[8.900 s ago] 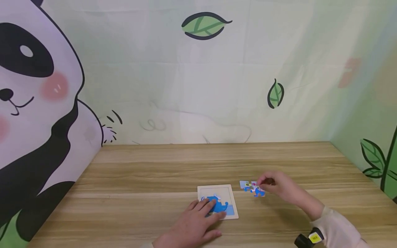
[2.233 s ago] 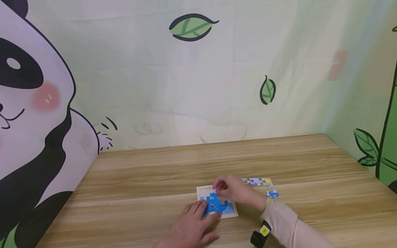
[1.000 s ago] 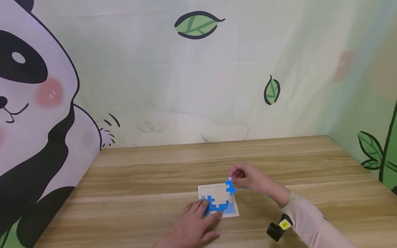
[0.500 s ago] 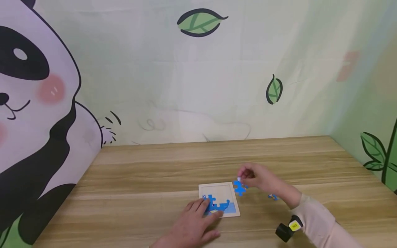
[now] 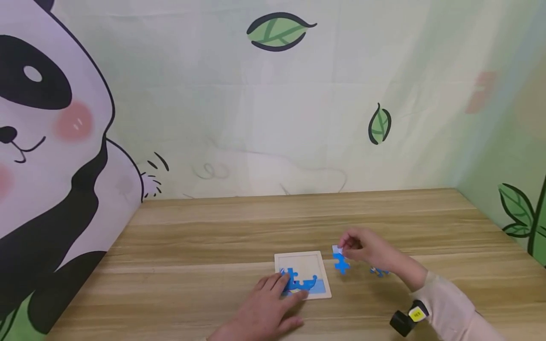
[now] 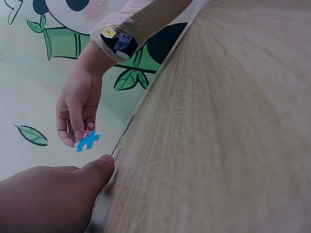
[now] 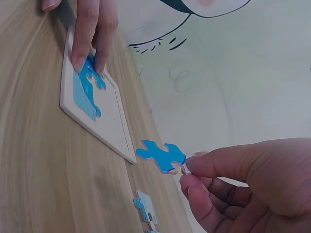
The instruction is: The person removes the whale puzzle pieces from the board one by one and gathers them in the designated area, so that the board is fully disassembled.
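My left hand rests with fairly straight fingers on the lower left of a small square puzzle tray. Blue whale-like puzzle pieces fill the tray's lower part, some covered by the fingers; its upper part shows bare board. To the right of the tray, my right hand pinches a blue jigsaw piece between thumb and fingertips. In the right wrist view the piece juts out past the tray's corner. The left wrist view also shows this blue piece below the right fingertips.
Loose jigsaw pieces lie on the wooden table beneath and beside the right hand; one loose piece shows in the right wrist view. A printed backdrop with a panda rises behind the table.
About two seconds ago the right hand was over the tray. Since then it has lifted the blue jigsaw piece away and carried it rightward. The left hand has stayed on the tray.
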{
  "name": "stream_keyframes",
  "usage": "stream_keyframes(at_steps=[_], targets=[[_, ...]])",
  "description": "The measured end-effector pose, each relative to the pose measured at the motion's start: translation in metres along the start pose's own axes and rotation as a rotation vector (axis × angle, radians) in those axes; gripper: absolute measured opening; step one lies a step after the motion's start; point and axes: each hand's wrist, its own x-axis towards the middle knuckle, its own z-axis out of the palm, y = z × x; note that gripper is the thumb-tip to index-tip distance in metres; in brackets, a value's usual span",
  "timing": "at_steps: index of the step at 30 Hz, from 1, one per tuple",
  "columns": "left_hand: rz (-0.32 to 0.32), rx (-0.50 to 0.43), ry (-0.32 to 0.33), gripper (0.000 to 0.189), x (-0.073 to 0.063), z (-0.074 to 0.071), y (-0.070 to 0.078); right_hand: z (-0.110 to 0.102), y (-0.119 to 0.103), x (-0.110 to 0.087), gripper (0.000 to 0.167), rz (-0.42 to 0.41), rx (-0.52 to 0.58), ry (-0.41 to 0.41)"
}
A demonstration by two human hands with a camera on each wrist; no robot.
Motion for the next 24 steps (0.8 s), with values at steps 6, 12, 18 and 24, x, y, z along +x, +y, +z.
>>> stream_keyframes(at_steps=[6,12,18,24], targets=[[-0.003,-0.003,-0.022,0.05,0.001,-0.001,0.0,-0.002,0.007,-0.005,0.006,0.018,-0.039,0.003],[-0.012,-0.025,-0.046,0.051,0.002,-0.002,0.0,-0.006,0.016,-0.011,0.007,0.015,-0.022,0.007],[-0.014,-0.03,-0.044,0.05,0.002,-0.003,0.0,-0.009,0.026,-0.017,0.008,0.015,-0.004,0.003],[-0.013,-0.026,-0.025,0.049,0.0,-0.001,0.0,-0.012,0.032,-0.019,0.01,0.046,-0.02,-0.006]])
